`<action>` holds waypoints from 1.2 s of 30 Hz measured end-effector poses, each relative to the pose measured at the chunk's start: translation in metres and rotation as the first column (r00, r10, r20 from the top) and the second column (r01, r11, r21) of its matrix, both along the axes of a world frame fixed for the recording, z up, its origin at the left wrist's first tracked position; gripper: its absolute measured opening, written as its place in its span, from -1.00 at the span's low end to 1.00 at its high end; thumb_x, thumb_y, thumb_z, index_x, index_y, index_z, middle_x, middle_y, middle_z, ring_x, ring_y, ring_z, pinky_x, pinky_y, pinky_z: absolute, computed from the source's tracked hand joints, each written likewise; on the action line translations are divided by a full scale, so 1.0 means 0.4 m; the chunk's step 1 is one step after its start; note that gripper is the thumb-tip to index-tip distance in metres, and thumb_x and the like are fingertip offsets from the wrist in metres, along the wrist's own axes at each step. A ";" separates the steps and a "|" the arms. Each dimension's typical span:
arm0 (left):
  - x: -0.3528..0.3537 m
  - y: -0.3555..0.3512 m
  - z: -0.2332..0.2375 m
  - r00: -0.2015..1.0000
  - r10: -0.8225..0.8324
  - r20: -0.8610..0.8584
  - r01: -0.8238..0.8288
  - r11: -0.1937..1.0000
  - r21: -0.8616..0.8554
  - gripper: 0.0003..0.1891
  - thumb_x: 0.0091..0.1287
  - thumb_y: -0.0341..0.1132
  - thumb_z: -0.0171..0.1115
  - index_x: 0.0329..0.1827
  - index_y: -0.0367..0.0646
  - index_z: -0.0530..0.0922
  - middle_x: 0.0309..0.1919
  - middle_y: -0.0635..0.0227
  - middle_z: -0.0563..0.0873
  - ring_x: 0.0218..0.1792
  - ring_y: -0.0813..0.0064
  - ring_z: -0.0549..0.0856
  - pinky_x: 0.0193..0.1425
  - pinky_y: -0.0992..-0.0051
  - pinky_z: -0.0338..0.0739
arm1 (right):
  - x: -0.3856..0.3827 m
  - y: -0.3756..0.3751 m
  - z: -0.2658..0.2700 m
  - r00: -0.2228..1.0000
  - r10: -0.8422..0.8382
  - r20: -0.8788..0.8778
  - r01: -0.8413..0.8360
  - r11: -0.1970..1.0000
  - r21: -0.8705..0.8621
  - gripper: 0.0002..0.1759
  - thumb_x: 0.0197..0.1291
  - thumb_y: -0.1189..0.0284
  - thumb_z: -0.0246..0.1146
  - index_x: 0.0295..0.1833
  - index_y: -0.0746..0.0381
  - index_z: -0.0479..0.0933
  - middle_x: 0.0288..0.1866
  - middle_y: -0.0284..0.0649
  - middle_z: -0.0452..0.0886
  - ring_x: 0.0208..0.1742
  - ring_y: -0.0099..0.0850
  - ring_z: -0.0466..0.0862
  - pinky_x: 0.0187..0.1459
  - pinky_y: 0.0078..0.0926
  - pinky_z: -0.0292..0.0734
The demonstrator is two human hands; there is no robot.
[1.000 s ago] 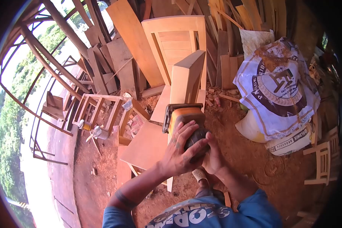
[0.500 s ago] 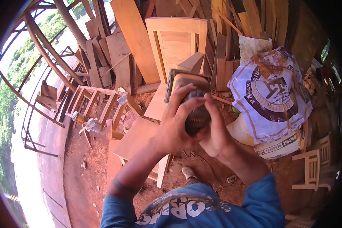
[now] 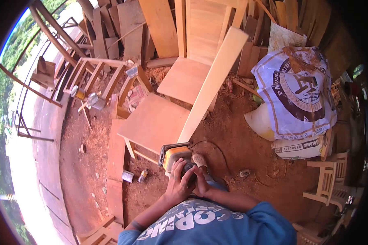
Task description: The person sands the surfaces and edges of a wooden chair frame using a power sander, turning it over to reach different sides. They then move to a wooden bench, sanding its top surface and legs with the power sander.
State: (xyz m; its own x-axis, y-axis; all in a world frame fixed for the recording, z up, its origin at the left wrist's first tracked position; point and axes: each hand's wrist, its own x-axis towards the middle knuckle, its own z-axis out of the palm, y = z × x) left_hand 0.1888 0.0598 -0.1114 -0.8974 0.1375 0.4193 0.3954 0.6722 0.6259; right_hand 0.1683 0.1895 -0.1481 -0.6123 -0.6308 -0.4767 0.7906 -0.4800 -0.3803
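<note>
My left hand (image 3: 178,180) is closed over the body of a yellow and black electric sander (image 3: 177,155), close in front of my shirt. Wrapped at the near end of the same tool is my right hand (image 3: 201,183). Fingers hide much of the dark housing. The sander's flat pad overlaps the lower end of a long, pale wooden board (image 3: 216,77), which slants up and away to the right. Left of this board is a smooth wooden seat panel (image 3: 155,122) on legs. Behind it stands a wooden chair (image 3: 183,79) with a tall panelled back.
A dark cord (image 3: 221,153) curls over the dirt floor to the right. Printed sacks (image 3: 302,94) are piled on that side, above small slatted wooden pieces (image 3: 326,179). A wooden frame (image 3: 96,75), cans (image 3: 127,176) and leaning planks (image 3: 157,28) lie left and behind.
Both hands have brought the sander down and toward my body from in front of the chair. The pale board, largely covered before, now shows along its length.
</note>
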 end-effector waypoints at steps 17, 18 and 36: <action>0.300 -0.189 -0.079 0.669 0.552 0.498 -0.479 0.832 -0.279 -0.20 0.04 -0.39 0.46 0.44 -0.01 0.38 0.29 0.09 0.43 0.35 -0.17 0.41 0.29 -0.04 0.51 | 0.249 -0.274 -0.131 0.881 0.256 0.397 -0.272 0.962 -0.016 -0.36 0.38 -0.11 0.28 0.44 -0.08 0.38 0.32 -0.33 0.54 0.36 -0.40 0.52 0.33 -0.30 0.49; 0.313 -0.195 -0.085 0.625 0.563 0.541 -0.491 0.822 -0.289 -0.21 0.04 -0.42 0.46 0.42 -0.02 0.38 0.28 0.07 0.44 0.32 -0.16 0.45 0.21 0.00 0.58 | 0.263 -0.277 -0.153 0.864 0.287 0.413 -0.305 0.952 -0.023 -0.33 0.37 -0.14 0.26 0.45 -0.08 0.37 0.35 -0.33 0.52 0.40 -0.39 0.49 0.37 -0.28 0.45; 0.400 -0.246 -0.282 0.435 0.728 0.530 -0.828 0.555 -0.082 -0.32 0.01 -0.35 0.54 0.25 -0.16 0.45 0.08 0.01 0.57 0.06 -0.09 0.65 0.12 0.09 0.60 | 0.266 -0.265 -0.260 0.594 0.680 0.430 -0.792 0.587 0.166 -0.30 0.48 -0.19 0.07 0.41 0.13 0.45 0.48 -0.15 0.45 0.52 -0.31 0.39 0.52 -0.22 0.24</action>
